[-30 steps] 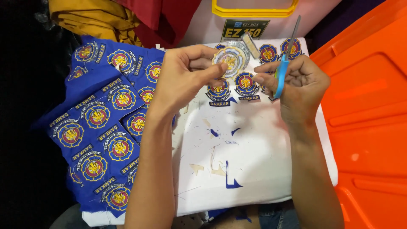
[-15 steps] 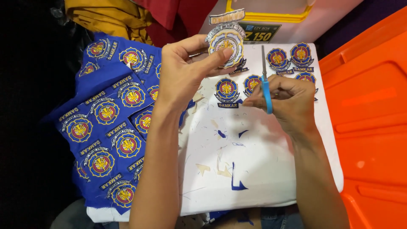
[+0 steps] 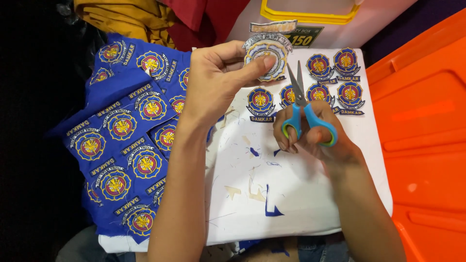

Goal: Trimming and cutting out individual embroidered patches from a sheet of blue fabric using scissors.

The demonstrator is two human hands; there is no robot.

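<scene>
Two hands busy: left hand [image 3: 216, 80] fingers pinching round embroidered patch [image 3: 266, 58] above white bench [image 3: 301, 189]; right hand [image 3: 310, 138] fingers looped in blue-handled scissors [image 3: 305, 109], blades parted. Risk: blades close to patch could nick stitched edge.

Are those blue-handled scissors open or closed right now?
Slightly open: the scissors in the right hand show two blade tips parted in a narrow V.
</scene>
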